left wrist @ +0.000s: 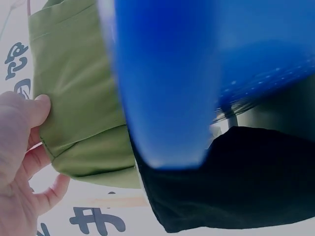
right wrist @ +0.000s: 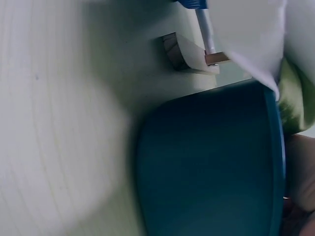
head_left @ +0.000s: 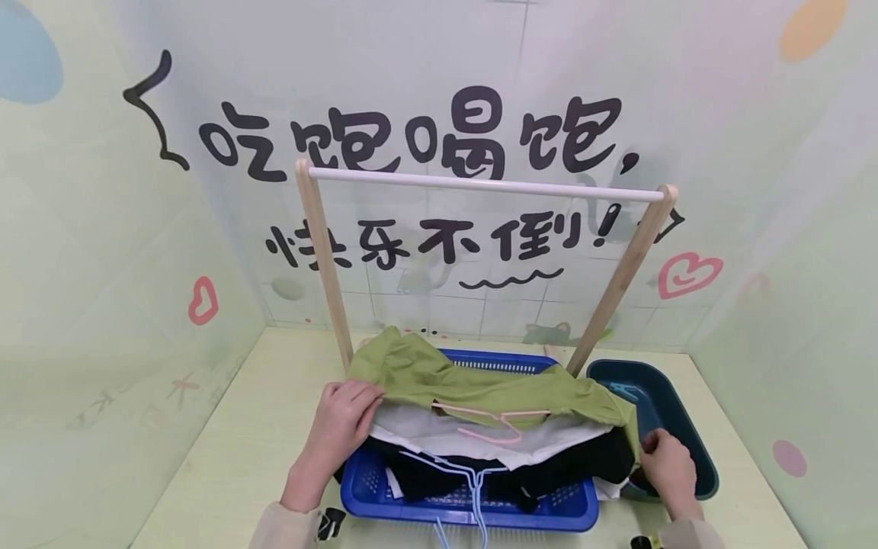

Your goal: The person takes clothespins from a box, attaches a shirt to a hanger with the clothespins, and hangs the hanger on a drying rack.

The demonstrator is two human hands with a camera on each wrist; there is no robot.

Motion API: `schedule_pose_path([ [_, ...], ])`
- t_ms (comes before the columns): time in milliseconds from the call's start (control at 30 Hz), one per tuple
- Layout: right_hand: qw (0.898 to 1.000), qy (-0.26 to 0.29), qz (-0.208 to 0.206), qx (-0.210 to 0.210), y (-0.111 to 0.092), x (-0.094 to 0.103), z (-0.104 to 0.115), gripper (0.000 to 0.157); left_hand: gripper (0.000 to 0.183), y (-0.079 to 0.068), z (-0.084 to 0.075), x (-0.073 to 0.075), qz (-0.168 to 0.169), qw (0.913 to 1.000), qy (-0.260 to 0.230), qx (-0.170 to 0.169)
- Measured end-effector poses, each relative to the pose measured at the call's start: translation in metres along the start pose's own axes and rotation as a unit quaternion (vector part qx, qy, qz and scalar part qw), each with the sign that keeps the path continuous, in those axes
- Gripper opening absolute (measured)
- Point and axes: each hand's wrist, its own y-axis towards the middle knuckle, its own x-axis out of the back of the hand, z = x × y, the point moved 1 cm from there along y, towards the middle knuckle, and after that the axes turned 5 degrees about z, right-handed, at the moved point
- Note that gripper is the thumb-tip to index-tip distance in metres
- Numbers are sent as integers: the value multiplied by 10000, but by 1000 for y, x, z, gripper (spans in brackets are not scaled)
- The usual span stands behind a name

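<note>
A green garment lies spread on top, with a pink hanger at its near edge, hook toward me. My left hand pinches its left edge between thumb and fingers; the left wrist view shows the thumb on the green cloth. At the other end, my right hand pinches the hanging green edge with curled fingers, beside the dark teal bin. Beneath lie a white garment and a black garment, with light blue hangers in front. A blue basket holds the pile.
A wooden rack with a white rail stands over the basket, its posts on both sides. The dark teal bin, with light blue hangers inside, sits at the right. Printed walls enclose the pale table.
</note>
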Motion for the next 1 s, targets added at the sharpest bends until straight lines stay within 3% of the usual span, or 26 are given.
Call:
schedule_pose_path([
  [167, 9984, 154, -527, 126, -3, 2, 5, 39, 29, 1, -1, -1, -2, 9997, -243, 3],
  [400, 9958, 447, -759, 243, -8, 21, 17, 38, 6, 2, -1, 1, 89, 9985, -515, 150],
  [600, 9910, 644, -1050, 516, -17, 38, 36, 35, 13, 5, -2, 3, 65, 9969, -737, 281],
  [800, 9754, 859, -1767, 1003, -28, 56, 64, 34, 22, 10, -3, 6, -21, 9951, -908, 388],
  [1000, 9501, 1392, -2215, 1699, -41, 70, 93, 34, 18, 13, -2, 8, -143, 9922, -1165, 421],
])
